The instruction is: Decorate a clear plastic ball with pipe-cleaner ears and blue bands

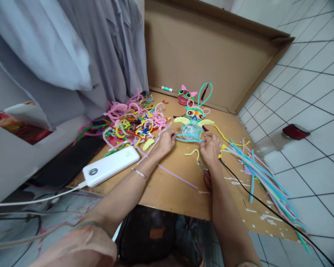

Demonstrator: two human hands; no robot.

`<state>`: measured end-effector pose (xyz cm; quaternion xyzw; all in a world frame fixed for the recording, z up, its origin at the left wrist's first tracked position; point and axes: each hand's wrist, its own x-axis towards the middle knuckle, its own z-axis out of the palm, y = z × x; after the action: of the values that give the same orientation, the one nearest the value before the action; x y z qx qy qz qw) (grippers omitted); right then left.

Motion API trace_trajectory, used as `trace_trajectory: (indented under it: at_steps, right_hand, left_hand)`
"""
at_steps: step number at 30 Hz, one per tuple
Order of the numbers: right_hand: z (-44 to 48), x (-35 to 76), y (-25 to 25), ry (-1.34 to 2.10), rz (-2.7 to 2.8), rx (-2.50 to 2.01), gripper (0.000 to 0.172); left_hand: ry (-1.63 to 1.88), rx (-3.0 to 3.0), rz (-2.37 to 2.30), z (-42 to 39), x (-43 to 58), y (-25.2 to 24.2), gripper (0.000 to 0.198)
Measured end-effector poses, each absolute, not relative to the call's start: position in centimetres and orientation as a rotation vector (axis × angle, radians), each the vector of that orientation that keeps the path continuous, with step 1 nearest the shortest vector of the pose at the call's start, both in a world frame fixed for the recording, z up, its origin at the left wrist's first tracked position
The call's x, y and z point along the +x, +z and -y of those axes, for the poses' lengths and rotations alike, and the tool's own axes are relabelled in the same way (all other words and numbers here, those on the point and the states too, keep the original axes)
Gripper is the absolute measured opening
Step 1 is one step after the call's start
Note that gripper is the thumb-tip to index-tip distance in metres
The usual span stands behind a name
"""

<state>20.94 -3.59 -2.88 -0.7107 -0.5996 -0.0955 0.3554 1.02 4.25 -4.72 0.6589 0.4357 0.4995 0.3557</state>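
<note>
A light-blue pipe cleaner [187, 140], bent into a long narrow loop, stretches between my two hands. My left hand [167, 142] pinches its left end, and my right hand [210, 149] has the right end between its fingers. Just behind the loop stands a pipe-cleaner creature [195, 113] with big eyes, yellow wings and a clear rounded body wrapped in pale green. By my right wrist lie scissors [206, 177], partly covered by the forearm, and a bent pale-yellow pipe cleaner [195, 152].
Tangled coloured pipe-cleaner scraps [133, 118] cover the left side of the cardboard surface [172, 200]. A white power bank [111, 166] with a cable is nearer me. Straight pipe cleaners [267, 181] and a black cable [247, 189] lie right. A cardboard wall [211, 55] rises behind.
</note>
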Motion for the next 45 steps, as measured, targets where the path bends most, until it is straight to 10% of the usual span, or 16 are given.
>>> trace_trajectory:
  at_steps: [45]
  right_hand:
    - [1.5,21.6,-3.4,0.626,1.173,-1.339,0.017]
  left_hand:
    - [1.134,0.917,-0.759,-7.2,0.5,-5.6,0.035]
